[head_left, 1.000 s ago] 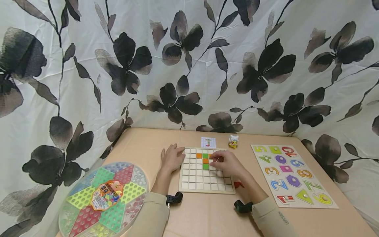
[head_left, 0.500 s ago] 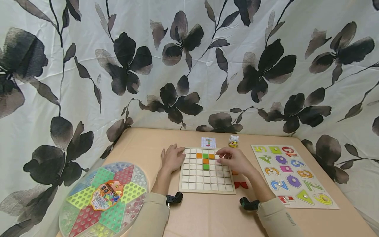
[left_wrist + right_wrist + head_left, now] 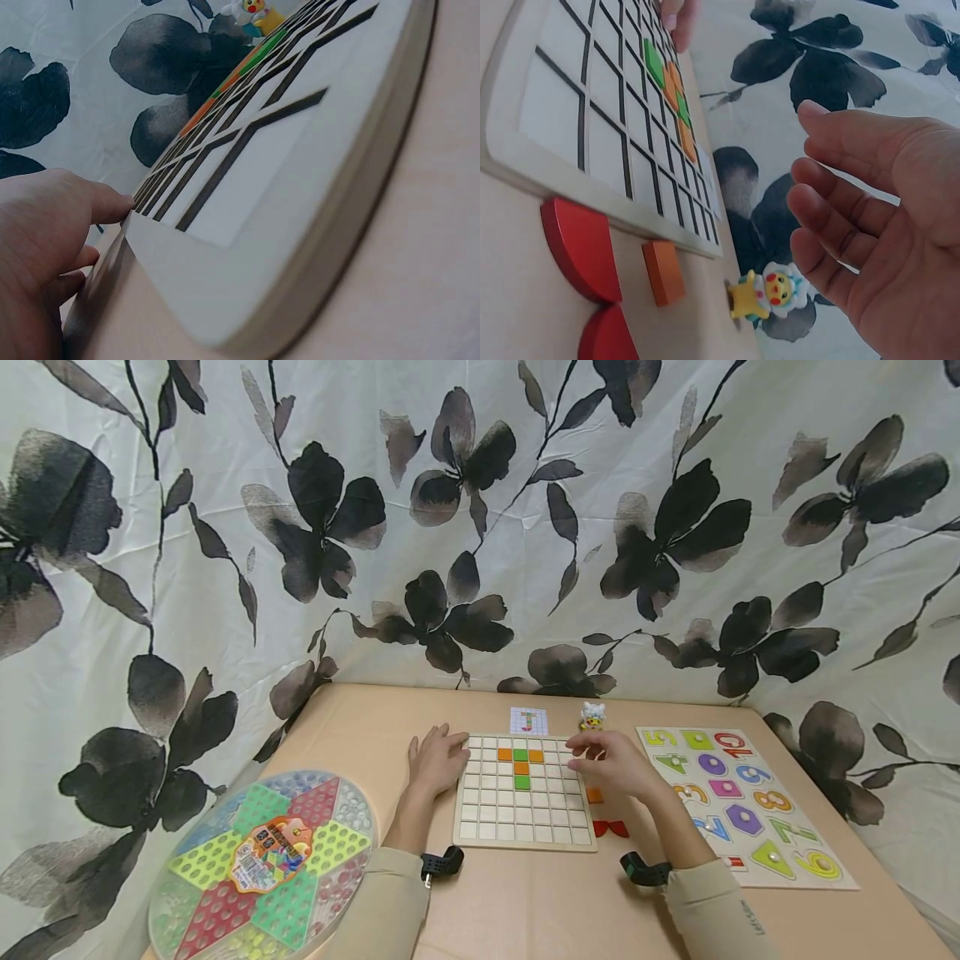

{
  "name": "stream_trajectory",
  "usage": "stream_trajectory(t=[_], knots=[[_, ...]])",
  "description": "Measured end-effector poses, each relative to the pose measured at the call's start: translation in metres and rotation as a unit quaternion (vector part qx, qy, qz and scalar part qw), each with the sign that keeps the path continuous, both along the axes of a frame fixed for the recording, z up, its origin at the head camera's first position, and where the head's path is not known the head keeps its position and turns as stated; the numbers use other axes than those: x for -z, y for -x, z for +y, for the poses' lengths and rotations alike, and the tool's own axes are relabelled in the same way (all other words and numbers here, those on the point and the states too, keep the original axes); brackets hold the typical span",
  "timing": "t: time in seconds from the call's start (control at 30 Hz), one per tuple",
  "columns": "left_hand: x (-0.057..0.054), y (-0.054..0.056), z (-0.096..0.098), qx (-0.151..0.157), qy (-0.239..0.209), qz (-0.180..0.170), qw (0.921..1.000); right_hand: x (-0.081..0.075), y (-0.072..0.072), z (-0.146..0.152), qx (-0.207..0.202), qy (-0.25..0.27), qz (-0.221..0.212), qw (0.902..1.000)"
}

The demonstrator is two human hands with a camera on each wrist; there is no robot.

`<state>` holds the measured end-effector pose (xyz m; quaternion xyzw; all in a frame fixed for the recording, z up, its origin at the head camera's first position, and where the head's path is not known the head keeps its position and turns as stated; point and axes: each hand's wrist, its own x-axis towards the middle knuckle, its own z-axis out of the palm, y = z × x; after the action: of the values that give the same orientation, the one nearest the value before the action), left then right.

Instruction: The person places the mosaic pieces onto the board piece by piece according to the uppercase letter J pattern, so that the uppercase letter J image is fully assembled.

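Observation:
A white grid board point(image 3: 495, 818) lies on the table with several orange and green tiles point(image 3: 521, 768) set in its cells in a T shape. My left hand point(image 3: 437, 762) rests at the board's left side; in the left wrist view its index fingertip point(image 3: 126, 205) touches the corner. Above the board's right edge hovers my right hand point(image 3: 615, 766), its fingers point(image 3: 840, 202) loosely bent and nothing between them. An orange block point(image 3: 664, 271) and two red curved pieces point(image 3: 585, 246) lie beside the board, under and near that hand.
Behind the board lie a pattern card point(image 3: 528, 721) and a small figurine point(image 3: 592, 717). A number puzzle board point(image 3: 750, 852) is on the right. At the left front sits a round board with coloured triangles point(image 3: 217, 910). A floral curtain point(image 3: 555, 527) hangs behind the table.
My right hand has drawn back rightward from the tiles, uncovering the right-hand orange tile, the loose orange block and the red pieces. My left hand stays where it was.

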<state>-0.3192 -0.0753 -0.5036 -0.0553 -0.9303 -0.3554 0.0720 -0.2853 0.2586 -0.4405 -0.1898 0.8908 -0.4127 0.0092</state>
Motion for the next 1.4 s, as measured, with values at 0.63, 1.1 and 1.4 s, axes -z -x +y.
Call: stream_trajectory(t=[0.63, 1.1, 1.4], knots=[[-0.001, 0.0, -0.001, -0.001, 0.007, -0.003, 1.0, 0.012, 0.004, 0.023, -0.027, -0.06, -0.089, 0.9939], [0.001, 0.001, -0.001, 0.001, 0.003, 0.0, 1.0, 0.026, 0.009, 0.029, -0.038, -0.096, -0.144, 0.9841], [0.001, 0.0, 0.0, -0.001, 0.004, 0.0, 1.0, 0.027, 0.01, 0.031, -0.053, -0.103, -0.133, 0.9843]])
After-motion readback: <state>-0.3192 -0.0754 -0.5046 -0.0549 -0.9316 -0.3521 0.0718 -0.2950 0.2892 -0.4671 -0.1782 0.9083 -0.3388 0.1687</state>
